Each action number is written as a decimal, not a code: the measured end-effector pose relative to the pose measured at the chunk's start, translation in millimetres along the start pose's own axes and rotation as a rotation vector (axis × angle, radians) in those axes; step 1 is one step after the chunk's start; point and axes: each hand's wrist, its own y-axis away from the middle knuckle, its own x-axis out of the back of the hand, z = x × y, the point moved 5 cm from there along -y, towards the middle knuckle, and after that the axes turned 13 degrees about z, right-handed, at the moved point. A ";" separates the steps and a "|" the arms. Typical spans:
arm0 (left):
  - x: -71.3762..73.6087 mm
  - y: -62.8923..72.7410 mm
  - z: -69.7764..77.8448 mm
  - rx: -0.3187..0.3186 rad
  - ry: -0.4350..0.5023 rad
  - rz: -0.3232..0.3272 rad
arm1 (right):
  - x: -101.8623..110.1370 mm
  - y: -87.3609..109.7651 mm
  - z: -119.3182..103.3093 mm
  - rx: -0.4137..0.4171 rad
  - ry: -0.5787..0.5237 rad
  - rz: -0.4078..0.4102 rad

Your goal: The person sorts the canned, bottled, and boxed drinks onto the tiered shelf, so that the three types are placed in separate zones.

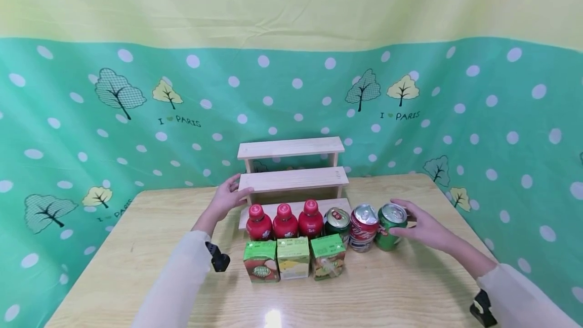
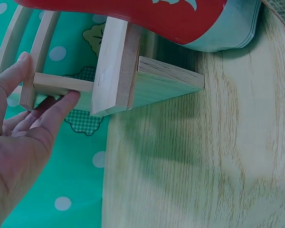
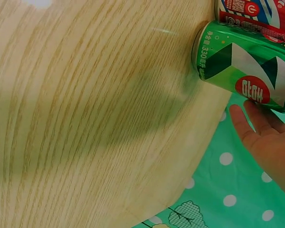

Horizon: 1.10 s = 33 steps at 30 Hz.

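Observation:
A three-tier wooden shelf (image 1: pixel 293 180) stands at the back of the table. My left hand (image 1: pixel 226 198) holds its left end by the middle tier; in the left wrist view the thumb (image 2: pixel 20 69) rests against a board and the other fingers reach around the side. My right hand (image 1: pixel 425 224) is around the right side of a green can (image 1: pixel 386 237), thumb in front and fingers behind. Left of it stand a red can (image 1: pixel 363 232) and a dark green can (image 1: pixel 337 222). Several red bottles and juice boxes stand further left.
Red bottles (image 1: pixel 285 224) stand in a row before the lowest shelf board (image 1: pixel 243 222). In front of them are juice boxes (image 1: pixel 293 262) with green and yellow tops. A polka-dot curtain (image 1: pixel 273 90) hangs behind the wooden table (image 1: pixel 355 292).

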 end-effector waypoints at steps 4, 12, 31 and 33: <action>0.0 -0.6 -0.3 -0.012 0.004 0.001 | -0.6 -0.7 1.0 0.001 -0.008 0.004; -0.3 2.1 -8.7 -0.001 -0.029 0.004 | -5.7 2.3 9.6 0.011 -0.050 0.010; -0.3 -1.0 -5.6 -0.028 -0.009 -0.001 | -6.4 -1.9 18.0 -0.013 -0.022 0.037; 0.6 -1.4 -5.6 -0.024 -0.007 0.002 | -6.3 -2.7 17.9 -0.012 -0.029 0.027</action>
